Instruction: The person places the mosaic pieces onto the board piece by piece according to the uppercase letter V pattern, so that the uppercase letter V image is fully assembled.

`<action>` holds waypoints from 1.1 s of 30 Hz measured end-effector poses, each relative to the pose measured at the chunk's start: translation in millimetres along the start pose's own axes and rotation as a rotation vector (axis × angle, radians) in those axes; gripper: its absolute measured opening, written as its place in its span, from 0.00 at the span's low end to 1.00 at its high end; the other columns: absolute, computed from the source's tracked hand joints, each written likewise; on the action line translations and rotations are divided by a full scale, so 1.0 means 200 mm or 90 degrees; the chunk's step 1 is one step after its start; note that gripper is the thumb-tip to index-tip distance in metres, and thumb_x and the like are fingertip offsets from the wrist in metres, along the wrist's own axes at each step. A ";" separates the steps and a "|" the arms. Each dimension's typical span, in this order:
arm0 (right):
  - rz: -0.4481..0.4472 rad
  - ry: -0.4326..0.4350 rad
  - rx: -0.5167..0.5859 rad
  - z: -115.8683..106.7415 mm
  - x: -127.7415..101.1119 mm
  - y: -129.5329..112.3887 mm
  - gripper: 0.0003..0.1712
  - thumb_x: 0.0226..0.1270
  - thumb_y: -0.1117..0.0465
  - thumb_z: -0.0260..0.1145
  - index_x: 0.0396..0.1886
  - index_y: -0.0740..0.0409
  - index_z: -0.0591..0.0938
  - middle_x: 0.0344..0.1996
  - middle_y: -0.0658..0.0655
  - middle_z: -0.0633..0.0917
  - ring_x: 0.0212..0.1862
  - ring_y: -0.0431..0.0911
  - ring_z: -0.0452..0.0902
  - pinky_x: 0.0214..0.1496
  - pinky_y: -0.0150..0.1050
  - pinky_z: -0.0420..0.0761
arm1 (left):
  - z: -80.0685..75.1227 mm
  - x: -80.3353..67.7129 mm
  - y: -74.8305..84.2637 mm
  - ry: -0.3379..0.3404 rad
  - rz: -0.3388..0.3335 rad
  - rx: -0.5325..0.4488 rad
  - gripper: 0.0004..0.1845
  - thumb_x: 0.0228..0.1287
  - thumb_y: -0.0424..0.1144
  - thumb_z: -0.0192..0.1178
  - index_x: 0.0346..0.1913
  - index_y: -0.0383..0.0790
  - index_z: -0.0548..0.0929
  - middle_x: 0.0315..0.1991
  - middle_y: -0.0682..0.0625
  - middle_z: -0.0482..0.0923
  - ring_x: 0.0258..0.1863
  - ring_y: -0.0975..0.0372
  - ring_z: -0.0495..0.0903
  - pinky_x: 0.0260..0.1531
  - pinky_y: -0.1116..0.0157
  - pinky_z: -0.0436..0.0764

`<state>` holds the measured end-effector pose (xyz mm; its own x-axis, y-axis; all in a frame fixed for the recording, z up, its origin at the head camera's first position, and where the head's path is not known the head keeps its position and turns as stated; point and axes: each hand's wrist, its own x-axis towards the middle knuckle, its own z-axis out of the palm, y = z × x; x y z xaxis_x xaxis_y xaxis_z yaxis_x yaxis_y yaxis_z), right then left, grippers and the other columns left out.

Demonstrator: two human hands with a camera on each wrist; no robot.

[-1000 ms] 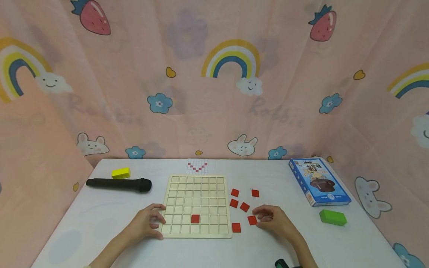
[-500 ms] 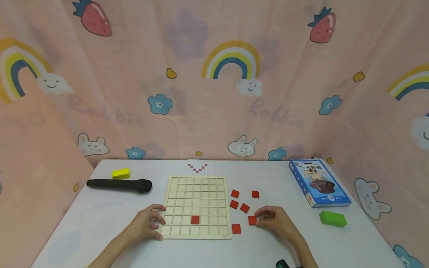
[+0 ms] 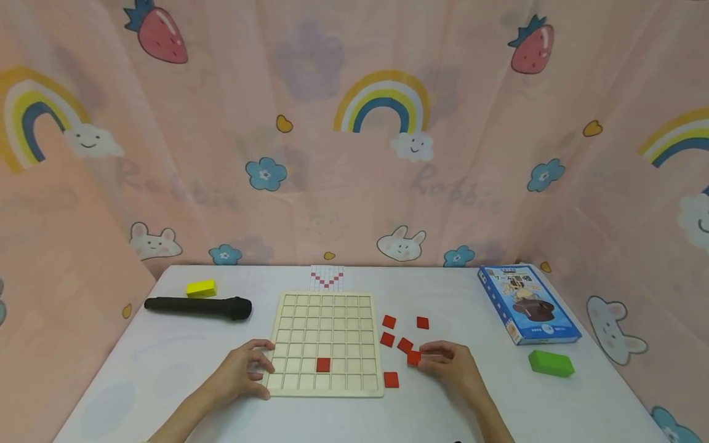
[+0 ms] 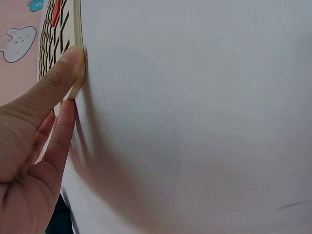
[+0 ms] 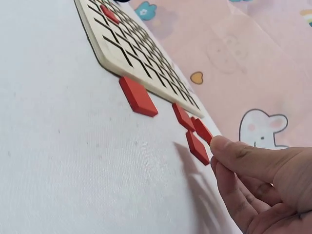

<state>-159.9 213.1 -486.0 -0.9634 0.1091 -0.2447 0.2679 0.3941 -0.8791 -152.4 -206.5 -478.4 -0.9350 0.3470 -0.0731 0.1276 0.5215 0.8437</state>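
Observation:
A pale grid board (image 3: pixel 324 392) lies on the white table with one red square tile (image 3: pixel 323 365) in a cell of its lower part. At its near left corner my left hand (image 3: pixel 240 371) holds the edge; in the left wrist view the thumb (image 4: pixel 68 62) and a finger touch the rim. Right of the board, my right hand (image 3: pixel 451 364) pinches a red tile (image 3: pixel 413 358) between thumb and fingers. That pinched tile (image 5: pixel 202 129) looks raised in the right wrist view. Several loose red tiles lie nearby, including one by the board's near right corner (image 3: pixel 391 379).
Behind the board lies a card (image 3: pixel 327 278) with a red V pattern. A black microphone (image 3: pixel 196 307) and yellow block (image 3: pixel 201 288) are at left. A blue box (image 3: pixel 528 304) and green block (image 3: pixel 551 363) are at right. A patterned pink curtain (image 3: pixel 354 203) hangs behind.
My right hand has taken hold of the red tile and shifted it slightly left and away from me. My left hand stays at the board's edge.

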 end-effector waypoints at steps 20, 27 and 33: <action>-0.125 -0.037 0.102 0.35 -0.06 -0.19 0.17 0.54 0.69 0.73 0.45 0.68 0.83 0.42 0.61 0.85 0.39 0.49 0.83 0.41 0.34 0.86 | 0.02 -0.01 -0.01 0.010 0.017 0.016 0.20 0.28 0.28 0.79 0.30 0.36 0.83 0.57 0.35 0.70 0.41 0.54 0.81 0.36 0.69 0.86; -0.183 -0.056 0.077 0.48 -0.05 -0.23 0.16 0.53 0.69 0.73 0.43 0.67 0.84 0.40 0.60 0.85 0.37 0.48 0.84 0.41 0.34 0.86 | 0.01 -0.02 0.01 0.013 -0.001 0.003 0.20 0.27 0.26 0.78 0.30 0.34 0.83 0.59 0.34 0.68 0.47 0.47 0.79 0.38 0.69 0.86; -0.225 -0.055 0.057 0.61 -0.03 -0.25 0.13 0.52 0.70 0.73 0.40 0.65 0.85 0.36 0.57 0.86 0.33 0.44 0.84 0.38 0.31 0.86 | 0.01 -0.01 0.01 0.010 0.015 0.003 0.20 0.27 0.26 0.78 0.31 0.35 0.82 0.59 0.34 0.69 0.47 0.47 0.79 0.38 0.69 0.86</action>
<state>-167.3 81.9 -489.7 -0.9938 -0.0987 0.0505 -0.0790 0.3113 -0.9470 -150.3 -205.3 -478.1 -0.9367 0.3473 -0.0443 0.1515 0.5162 0.8429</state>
